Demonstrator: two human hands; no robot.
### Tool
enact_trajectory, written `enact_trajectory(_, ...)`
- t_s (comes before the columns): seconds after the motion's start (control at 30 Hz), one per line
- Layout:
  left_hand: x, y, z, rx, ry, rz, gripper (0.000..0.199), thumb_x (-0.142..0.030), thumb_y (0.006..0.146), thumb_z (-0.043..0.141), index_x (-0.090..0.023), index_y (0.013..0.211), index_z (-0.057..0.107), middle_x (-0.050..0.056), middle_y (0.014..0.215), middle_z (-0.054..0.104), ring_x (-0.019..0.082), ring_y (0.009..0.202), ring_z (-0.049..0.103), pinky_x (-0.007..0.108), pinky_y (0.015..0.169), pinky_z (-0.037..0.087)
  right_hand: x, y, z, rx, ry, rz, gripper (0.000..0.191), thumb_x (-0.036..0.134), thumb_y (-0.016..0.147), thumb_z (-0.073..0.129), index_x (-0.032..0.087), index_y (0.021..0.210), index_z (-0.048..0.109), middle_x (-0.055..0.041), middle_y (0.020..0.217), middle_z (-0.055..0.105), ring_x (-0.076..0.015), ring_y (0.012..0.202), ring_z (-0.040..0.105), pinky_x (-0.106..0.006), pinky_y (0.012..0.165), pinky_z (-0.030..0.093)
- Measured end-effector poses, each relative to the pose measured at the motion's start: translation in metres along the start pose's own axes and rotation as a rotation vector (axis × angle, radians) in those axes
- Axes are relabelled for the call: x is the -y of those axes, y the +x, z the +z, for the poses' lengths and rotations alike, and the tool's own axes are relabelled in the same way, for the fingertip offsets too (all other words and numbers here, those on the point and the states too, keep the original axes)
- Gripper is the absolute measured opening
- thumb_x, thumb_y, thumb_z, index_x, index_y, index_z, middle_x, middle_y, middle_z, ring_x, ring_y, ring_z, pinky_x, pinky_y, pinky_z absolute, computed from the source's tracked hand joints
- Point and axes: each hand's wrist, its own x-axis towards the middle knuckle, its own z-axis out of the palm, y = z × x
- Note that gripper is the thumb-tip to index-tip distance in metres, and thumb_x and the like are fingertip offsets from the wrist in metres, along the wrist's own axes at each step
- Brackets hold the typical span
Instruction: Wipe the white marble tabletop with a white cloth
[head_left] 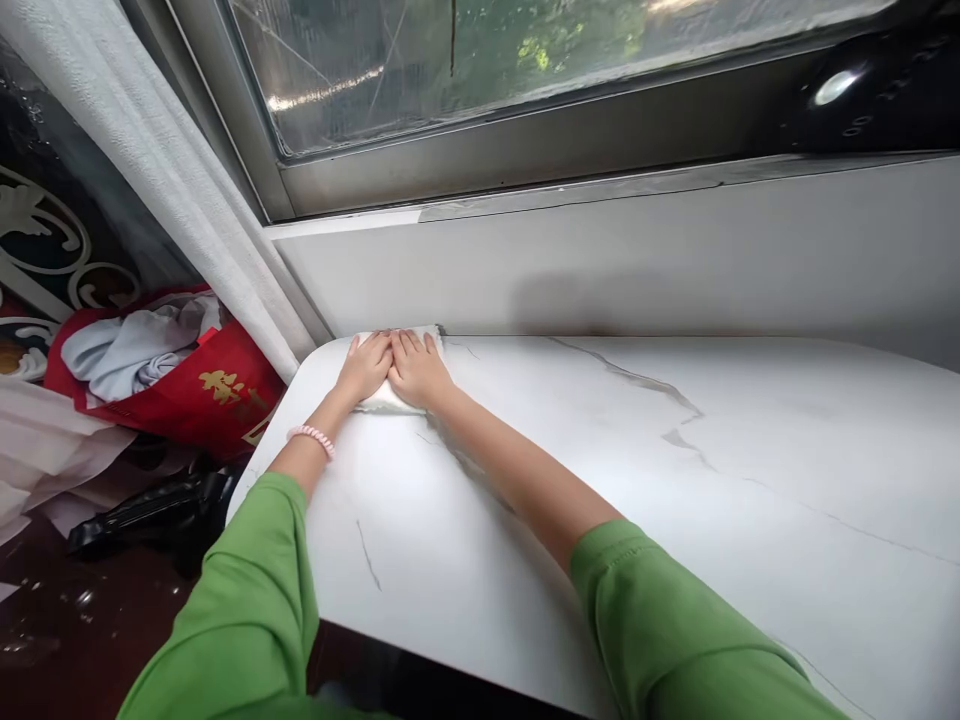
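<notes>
A folded white cloth (390, 402) lies on the white, grey-veined tabletop (480, 560), close to the wall at the far left end. My left hand (365, 368) rests flat on its left part, fingers stretched forward. Beside it, my right hand (417, 370) also lies flat on the cloth, with the fingers extended. The two hands touch or nearly touch at the thumbs. Both palms face down and hide much of the cloth. A pink coiled band (313, 437) circles my left wrist.
A window with a metal frame (480, 140) stands above the low white wall (465, 265). At left hangs a white curtain (172, 170), next to a red bag (180, 400) of light clothing (142, 350). A glossy black object (150, 510) lies below. The table's left corners are rounded.
</notes>
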Motion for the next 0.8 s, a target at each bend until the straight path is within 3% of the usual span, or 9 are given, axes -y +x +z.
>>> enact_trajectory(0.2, 0.012, 0.016, 0.005, 0.019, 0.045, 0.033, 0.045, -0.021, 0.098, 0.024, -0.015, 0.14, 0.04, 0.007, 0.149, 0.04, 0.019, 0.14, 0.029, 0.047, 0.116, 0.014, -0.004, 0.014, 0.006, -0.012, -0.022, 0.044, 0.061, 0.025, 0.091, 0.023, -0.004, 0.145, 0.028, -0.0186, 0.15, 0.036, -0.0282, 0.14, 0.027, -0.048, 0.115, 0.013)
enact_trajectory(0.4, 0.005, -0.015, 0.006, 0.039, 0.147, 0.054, 0.048, -0.021, 0.099, 0.022, -0.015, 0.144, 0.035, 0.009, 0.153, 0.032, 0.019, 0.143, 0.023, 0.046, 0.117, 0.011, 0.011, -0.009, 0.002, 0.04, -0.029, 0.032, 0.061, 0.026, 0.092, 0.022, -0.003, 0.145, 0.029, -0.0185, 0.152, 0.033, -0.0276, 0.142, 0.024, -0.048, 0.116, 0.013)
enact_trajectory(0.57, 0.01, -0.078, -0.009, 0.054, 0.128, 0.086, 0.049, -0.023, 0.098, 0.023, -0.017, 0.145, 0.034, 0.008, 0.153, 0.033, 0.017, 0.143, 0.021, 0.044, 0.118, 0.011, 0.064, -0.053, 0.001, -0.008, -0.023, 0.029, 0.061, 0.027, 0.091, 0.027, -0.003, 0.144, 0.031, -0.0225, 0.149, 0.035, -0.0327, 0.14, 0.026, -0.054, 0.113, 0.015)
enact_trajectory(0.8, 0.029, -0.214, -0.046, 0.065, 0.152, 0.002, 0.051, -0.025, 0.097, 0.021, -0.015, 0.145, 0.034, 0.008, 0.152, 0.033, 0.017, 0.143, 0.023, 0.044, 0.118, 0.013, 0.161, -0.12, -0.002, 0.009, 0.109, -0.176, 0.066, 0.033, 0.091, 0.034, -0.006, 0.144, 0.03, -0.0274, 0.148, 0.034, -0.0392, 0.14, 0.024, -0.065, 0.111, 0.004)
